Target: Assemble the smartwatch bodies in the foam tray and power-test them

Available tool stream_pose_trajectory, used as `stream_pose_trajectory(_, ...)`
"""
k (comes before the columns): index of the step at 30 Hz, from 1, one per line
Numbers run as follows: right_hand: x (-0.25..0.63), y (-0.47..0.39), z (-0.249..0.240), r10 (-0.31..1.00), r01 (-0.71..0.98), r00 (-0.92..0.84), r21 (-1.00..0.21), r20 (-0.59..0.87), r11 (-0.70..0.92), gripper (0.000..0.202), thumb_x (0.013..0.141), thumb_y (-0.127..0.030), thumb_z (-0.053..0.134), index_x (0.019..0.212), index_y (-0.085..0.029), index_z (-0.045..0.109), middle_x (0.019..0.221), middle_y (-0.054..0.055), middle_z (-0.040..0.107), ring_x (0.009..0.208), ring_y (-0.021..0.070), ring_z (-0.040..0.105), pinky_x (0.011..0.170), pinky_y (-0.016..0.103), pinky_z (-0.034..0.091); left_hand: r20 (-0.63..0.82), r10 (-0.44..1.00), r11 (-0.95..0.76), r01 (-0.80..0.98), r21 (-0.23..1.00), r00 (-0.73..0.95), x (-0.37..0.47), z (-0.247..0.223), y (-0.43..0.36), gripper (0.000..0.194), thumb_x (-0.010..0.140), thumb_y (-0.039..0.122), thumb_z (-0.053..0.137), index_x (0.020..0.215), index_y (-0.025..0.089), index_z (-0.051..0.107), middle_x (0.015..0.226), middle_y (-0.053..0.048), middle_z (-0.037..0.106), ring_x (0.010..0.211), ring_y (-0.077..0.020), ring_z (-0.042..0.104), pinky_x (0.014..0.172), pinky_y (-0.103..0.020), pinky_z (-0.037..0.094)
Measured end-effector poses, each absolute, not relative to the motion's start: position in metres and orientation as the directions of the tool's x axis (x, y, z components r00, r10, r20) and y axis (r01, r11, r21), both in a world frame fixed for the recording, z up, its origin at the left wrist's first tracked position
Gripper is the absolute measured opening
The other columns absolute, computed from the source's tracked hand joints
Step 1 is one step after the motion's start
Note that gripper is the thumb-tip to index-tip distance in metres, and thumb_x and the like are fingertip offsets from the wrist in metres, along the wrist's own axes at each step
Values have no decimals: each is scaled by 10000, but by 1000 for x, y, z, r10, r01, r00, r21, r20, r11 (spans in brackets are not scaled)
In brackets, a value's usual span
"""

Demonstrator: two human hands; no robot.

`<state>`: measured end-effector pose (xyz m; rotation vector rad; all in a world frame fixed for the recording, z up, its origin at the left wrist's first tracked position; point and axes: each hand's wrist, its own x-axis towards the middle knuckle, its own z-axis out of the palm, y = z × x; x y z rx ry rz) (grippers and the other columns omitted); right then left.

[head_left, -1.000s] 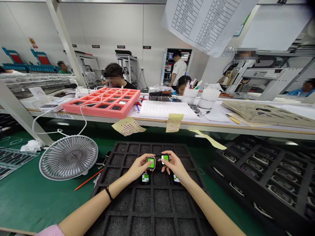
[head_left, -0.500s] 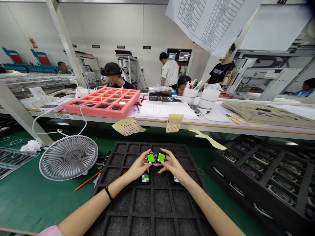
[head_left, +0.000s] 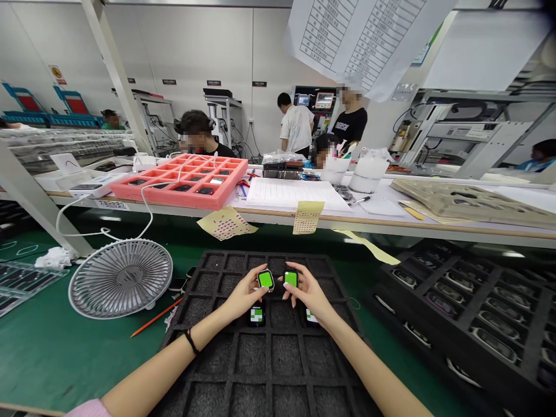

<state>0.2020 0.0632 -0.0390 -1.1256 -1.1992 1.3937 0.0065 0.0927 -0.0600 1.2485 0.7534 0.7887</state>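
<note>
My left hand point(head_left: 247, 294) is closed on a silver-edged watch point(head_left: 266, 280) with a lit green screen. To its right, my right hand point(head_left: 309, 292) grips a black watch point(head_left: 291, 278), its screen also green. A small gap separates the two watches. Both are held above a black foam tray point(head_left: 284, 350) divided into square compartments. Just below my left fingers, a watch with a green and white screen point(head_left: 256, 314) lies in the tray. Another lit watch point(head_left: 311, 315) is partly hidden under my right hand.
A grey fan point(head_left: 121, 279) and an orange stick point(head_left: 156, 317) are at the left. Stacked black trays of watches point(head_left: 490, 318) stand at the right. Across the back runs a shelf point(head_left: 373, 221) with a pink foam tray point(head_left: 182, 196). Several people are beyond it.
My right hand has shifted its watch slightly right, apart from the left one, and turned it more upright. My left hand is nearly still. A standing person in black has moved left in the background.
</note>
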Motion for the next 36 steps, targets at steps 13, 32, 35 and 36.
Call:
stream_pose_trajectory(13, 205, 63, -30, 985, -11, 18, -985, -170, -170, 567, 736, -547, 642, 1119, -157, 491, 734, 24, 636, 340, 78, 481, 313, 177, 334, -55, 849, 136, -116, 984, 526, 7, -59, 94, 681, 759, 374, 615, 1339, 126, 358, 1102, -108, 550, 788, -139, 520, 601, -227, 439)
stream_pose_trajectory(32, 204, 61, -26, 979, -39, -14, -979, -201, -202, 529, 772, -559, 571, 1132, -180, 496, 736, 19, 625, 376, 92, 492, 345, 188, 307, -65, 854, 126, -84, 988, 516, 6, -57, 93, 654, 775, 393, 587, 1329, 122, 371, 1051, -89, 554, 771, -135, 518, 600, -229, 435)
stream_pose_trajectory(35, 205, 61, -28, 988, 81, 0, -985, -152, -151, 537, 707, -487, 672, 1135, -199, 524, 799, 18, 630, 460, 103, 524, 400, 207, 359, -69, 851, 117, -59, 991, 521, 6, -57, 93, 643, 786, 392, 575, 1334, 134, 360, 1040, -84, 559, 777, -145, 538, 600, -235, 429)
stream_pose_trajectory(36, 205, 61, -28, 995, 132, 2, -986, -104, -103, 520, 676, -436, 712, 1114, -206, 552, 870, 28, 637, 573, 126, 577, 477, 222, 419, -59, 858, 98, -49, 994, 511, 6, -57, 92, 625, 786, 386, 581, 1323, 143, 372, 1042, -80, 559, 810, -155, 547, 635, -244, 437)
